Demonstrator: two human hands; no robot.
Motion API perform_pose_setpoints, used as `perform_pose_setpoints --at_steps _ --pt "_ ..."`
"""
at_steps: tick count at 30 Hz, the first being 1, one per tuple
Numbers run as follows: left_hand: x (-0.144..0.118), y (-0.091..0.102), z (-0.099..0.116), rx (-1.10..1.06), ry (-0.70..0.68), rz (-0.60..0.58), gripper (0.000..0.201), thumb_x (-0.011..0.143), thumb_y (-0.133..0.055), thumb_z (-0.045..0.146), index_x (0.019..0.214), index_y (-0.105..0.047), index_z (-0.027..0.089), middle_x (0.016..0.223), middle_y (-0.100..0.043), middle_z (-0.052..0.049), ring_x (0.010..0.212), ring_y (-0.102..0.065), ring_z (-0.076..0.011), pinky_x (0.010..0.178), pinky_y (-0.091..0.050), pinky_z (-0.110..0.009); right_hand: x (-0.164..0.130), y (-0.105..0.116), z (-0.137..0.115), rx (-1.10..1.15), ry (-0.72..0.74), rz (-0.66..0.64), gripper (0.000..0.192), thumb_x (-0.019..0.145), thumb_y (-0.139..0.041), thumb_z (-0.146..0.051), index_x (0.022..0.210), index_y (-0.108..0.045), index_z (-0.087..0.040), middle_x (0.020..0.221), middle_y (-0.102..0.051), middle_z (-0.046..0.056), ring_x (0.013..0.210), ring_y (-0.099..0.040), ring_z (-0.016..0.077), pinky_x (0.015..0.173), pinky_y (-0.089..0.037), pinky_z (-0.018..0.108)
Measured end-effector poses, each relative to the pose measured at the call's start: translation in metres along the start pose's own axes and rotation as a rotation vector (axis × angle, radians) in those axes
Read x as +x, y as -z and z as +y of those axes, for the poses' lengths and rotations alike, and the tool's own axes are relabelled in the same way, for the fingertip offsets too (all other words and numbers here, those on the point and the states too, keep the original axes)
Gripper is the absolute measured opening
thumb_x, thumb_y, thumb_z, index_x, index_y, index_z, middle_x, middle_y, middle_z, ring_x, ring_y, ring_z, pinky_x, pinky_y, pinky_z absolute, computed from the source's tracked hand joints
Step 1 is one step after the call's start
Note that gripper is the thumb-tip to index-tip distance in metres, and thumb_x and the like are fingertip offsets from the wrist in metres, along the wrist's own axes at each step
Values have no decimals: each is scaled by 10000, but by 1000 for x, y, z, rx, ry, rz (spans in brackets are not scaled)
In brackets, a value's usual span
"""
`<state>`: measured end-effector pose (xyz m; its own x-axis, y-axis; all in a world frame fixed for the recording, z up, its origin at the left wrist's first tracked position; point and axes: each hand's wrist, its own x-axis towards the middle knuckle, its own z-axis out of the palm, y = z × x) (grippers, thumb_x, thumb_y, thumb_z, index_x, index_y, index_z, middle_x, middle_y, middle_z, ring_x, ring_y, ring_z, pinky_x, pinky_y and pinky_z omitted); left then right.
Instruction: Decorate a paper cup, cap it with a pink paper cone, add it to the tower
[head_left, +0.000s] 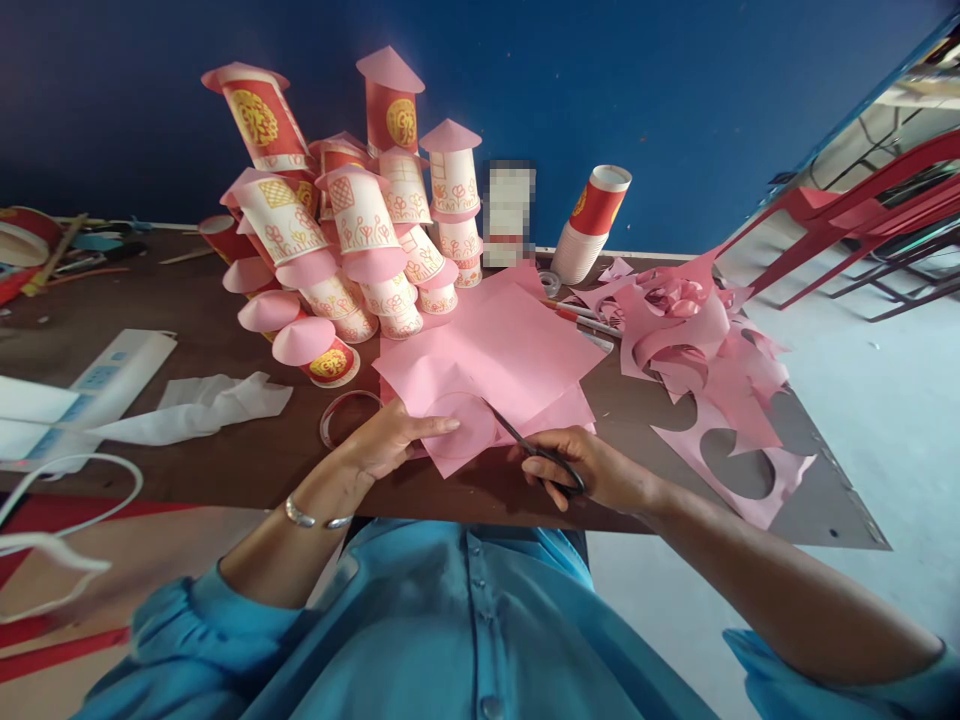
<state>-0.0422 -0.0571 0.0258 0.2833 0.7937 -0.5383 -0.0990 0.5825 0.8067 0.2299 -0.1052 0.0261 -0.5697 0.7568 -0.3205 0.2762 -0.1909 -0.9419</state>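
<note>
My left hand [390,440] holds the near edge of a pink paper sheet [495,360] that lies on the brown table [225,460]. A circle is marked on the sheet near my fingers. My right hand [592,468] grips black scissors [525,443], whose blades reach into the pink sheet at the circle. A clear tape ring [346,415] lies just left of my left hand.
A heap of paper cups with pink cone roofs [352,230] stands at the back. A stack of cups [589,225] is to its right. Pink offcuts with round holes [712,390] cover the right side. White tissue [202,405] and a power strip [105,380] lie left.
</note>
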Motion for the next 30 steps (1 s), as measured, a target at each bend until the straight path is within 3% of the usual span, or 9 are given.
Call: perform_pose_setpoints --at_steps 6,11,17,24,30 --pt "0 1 0 -12 -1 -29 501 592 -987 215 1043 -773 168 1011 -824 -107 973 -788 -270 736 -648 -269 2 3 2 3 -24 -8 536 950 -610 -689 953 -703 -161 568 -597 -51 426 -492 74 484 -394 223" --pt "0 1 0 -8 24 -1 497 579 -990 210 1032 -787 177 1000 -827 -102 946 -791 -270 734 -654 -285 1 6 -4 25 -42 -26 555 913 -628 -723 887 -687 -172 526 -540 -64 426 -485 82 452 -377 219" --pt "2 3 0 -9 19 -51 428 563 -999 198 940 -801 155 903 -825 -95 876 -795 -263 758 -662 -306 5 8 -7 26 -29 -47 576 896 -640 -736 891 -679 -162 517 -516 -67 445 -508 88 450 -370 217" --pt "3 4 0 -20 -10 -105 357 618 -973 191 928 -800 149 932 -830 -108 911 -795 -264 795 -662 -310 5 12 -10 33 -36 -73 574 880 -652 -742 810 -645 -172 535 -496 -66 449 -498 81 435 -345 212" --pt "5 8 -2 6 20 -94 448 602 -990 235 995 -799 134 1002 -826 -120 936 -790 -261 806 -664 -306 8 19 -10 6 -48 -111 571 892 -650 -730 875 -666 -160 560 -537 -51 471 -492 83 445 -348 213"
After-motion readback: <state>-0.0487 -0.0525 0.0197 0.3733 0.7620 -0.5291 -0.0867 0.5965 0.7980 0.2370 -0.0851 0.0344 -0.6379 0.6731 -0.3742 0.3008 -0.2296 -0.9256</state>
